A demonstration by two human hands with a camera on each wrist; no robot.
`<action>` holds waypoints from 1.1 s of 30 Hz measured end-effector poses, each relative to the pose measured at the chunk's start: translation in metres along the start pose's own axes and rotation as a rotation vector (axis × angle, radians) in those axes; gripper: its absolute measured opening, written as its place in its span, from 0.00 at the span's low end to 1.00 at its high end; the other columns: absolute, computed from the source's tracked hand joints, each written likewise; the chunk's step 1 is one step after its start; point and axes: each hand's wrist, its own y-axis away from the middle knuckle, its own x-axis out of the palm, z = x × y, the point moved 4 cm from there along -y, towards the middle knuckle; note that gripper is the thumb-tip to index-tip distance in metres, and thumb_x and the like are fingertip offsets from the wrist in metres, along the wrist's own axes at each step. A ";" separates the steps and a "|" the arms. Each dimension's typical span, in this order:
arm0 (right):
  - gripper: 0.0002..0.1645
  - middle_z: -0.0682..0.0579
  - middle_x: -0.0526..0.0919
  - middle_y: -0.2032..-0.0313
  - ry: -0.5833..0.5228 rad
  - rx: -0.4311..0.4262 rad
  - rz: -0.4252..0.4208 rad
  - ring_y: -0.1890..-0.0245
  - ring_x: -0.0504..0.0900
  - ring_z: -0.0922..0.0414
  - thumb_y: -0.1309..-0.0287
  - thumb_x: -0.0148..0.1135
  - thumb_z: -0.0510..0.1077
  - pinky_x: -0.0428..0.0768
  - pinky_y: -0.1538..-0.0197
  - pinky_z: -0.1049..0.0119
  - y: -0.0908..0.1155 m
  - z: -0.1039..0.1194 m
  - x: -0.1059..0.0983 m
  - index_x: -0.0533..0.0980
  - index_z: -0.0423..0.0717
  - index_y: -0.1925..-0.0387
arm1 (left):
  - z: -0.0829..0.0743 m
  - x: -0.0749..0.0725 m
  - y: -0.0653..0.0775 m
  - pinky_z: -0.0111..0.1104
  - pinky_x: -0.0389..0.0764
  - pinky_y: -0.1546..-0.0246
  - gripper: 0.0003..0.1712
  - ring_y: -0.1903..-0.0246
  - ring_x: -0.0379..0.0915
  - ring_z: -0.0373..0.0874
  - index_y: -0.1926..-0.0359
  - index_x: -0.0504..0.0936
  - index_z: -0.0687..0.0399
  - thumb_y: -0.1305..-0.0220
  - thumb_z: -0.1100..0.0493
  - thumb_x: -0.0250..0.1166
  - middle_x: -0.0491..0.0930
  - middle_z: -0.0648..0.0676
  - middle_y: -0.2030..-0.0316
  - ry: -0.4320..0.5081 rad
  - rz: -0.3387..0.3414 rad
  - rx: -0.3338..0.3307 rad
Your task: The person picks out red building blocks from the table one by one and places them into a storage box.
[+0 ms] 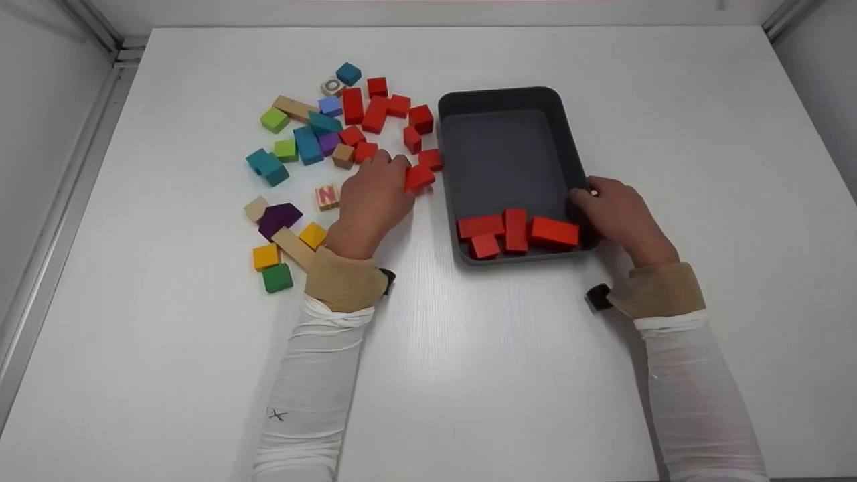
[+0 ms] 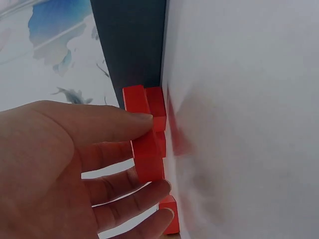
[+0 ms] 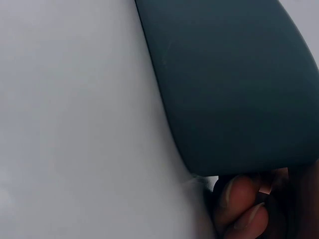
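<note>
My left hand [image 1: 377, 194] is among the loose blocks, left of the dark grey tray [image 1: 499, 157]. Its thumb and fingers pinch a red block [image 1: 420, 179]; in the left wrist view the thumb lies across this red block [image 2: 148, 167], with other red blocks close behind. My right hand [image 1: 619, 214] grips the tray's right wall near its front corner. In the right wrist view, curled fingers [image 3: 244, 204] show beside the tray's outer wall [image 3: 239, 94]. Inside the tray, several red blocks, one a long red block [image 1: 554, 233], lie along the front end.
More red blocks [image 1: 375, 114] lie left of the tray, some close to its wall. Further left are mixed blocks: teal [image 1: 308, 145], light green [image 1: 274, 120], purple [image 1: 280, 219], yellow [image 1: 266, 257], dark green [image 1: 277, 278] and plain wood [image 1: 294, 248]. A letter block [image 1: 327, 197] sits near my left wrist.
</note>
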 end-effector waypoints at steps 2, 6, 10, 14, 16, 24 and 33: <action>0.32 0.32 0.78 0.44 0.003 -0.002 -0.001 0.47 0.72 0.39 0.25 0.39 0.57 0.72 0.40 0.42 0.000 0.000 0.000 0.73 0.36 0.42 | -0.003 -0.003 0.002 0.46 0.81 0.38 0.39 0.39 0.71 0.50 0.25 0.69 0.51 0.33 0.51 0.71 0.73 0.59 0.36 0.020 -0.012 0.011; 0.35 0.31 0.75 0.36 0.004 0.006 0.011 0.42 0.72 0.38 0.25 0.38 0.57 0.70 0.33 0.39 -0.002 -0.001 0.001 0.71 0.36 0.34 | -0.010 -0.007 0.005 0.45 0.81 0.37 0.40 0.39 0.71 0.50 0.25 0.68 0.50 0.34 0.50 0.72 0.72 0.58 0.35 0.047 -0.030 0.038; 0.35 0.31 0.74 0.35 0.001 0.015 0.013 0.41 0.71 0.39 0.25 0.38 0.57 0.69 0.32 0.39 -0.002 -0.001 0.002 0.70 0.36 0.33 | -0.018 -0.009 0.008 0.45 0.80 0.37 0.41 0.38 0.71 0.50 0.26 0.69 0.49 0.36 0.50 0.74 0.72 0.56 0.33 0.060 -0.047 0.072; 0.35 0.32 0.75 0.37 0.004 0.018 0.016 0.43 0.71 0.39 0.25 0.38 0.57 0.71 0.34 0.40 -0.002 -0.001 0.002 0.70 0.36 0.34 | -0.027 -0.010 0.012 0.43 0.81 0.38 0.38 0.38 0.70 0.49 0.27 0.70 0.47 0.35 0.50 0.72 0.72 0.55 0.34 0.073 -0.063 0.123; 0.35 0.32 0.75 0.36 0.004 0.018 0.014 0.43 0.71 0.39 0.25 0.38 0.57 0.70 0.33 0.39 -0.002 0.000 0.001 0.70 0.36 0.33 | -0.032 -0.009 0.014 0.43 0.81 0.38 0.35 0.39 0.70 0.49 0.28 0.71 0.47 0.33 0.51 0.71 0.72 0.55 0.35 0.084 -0.070 0.158; 0.33 0.32 0.76 0.39 -0.005 0.014 0.013 0.44 0.71 0.39 0.25 0.38 0.57 0.71 0.35 0.40 -0.002 0.001 0.001 0.71 0.36 0.36 | -0.042 -0.007 0.017 0.41 0.79 0.36 0.34 0.37 0.70 0.47 0.28 0.72 0.45 0.33 0.51 0.71 0.73 0.53 0.35 0.093 -0.064 0.218; 0.33 0.33 0.76 0.40 -0.014 0.017 0.016 0.45 0.72 0.40 0.24 0.38 0.57 0.72 0.38 0.42 -0.001 0.000 0.001 0.72 0.37 0.36 | -0.052 0.002 0.018 0.43 0.78 0.35 0.31 0.37 0.70 0.49 0.29 0.73 0.46 0.30 0.51 0.69 0.74 0.54 0.36 0.032 -0.037 0.287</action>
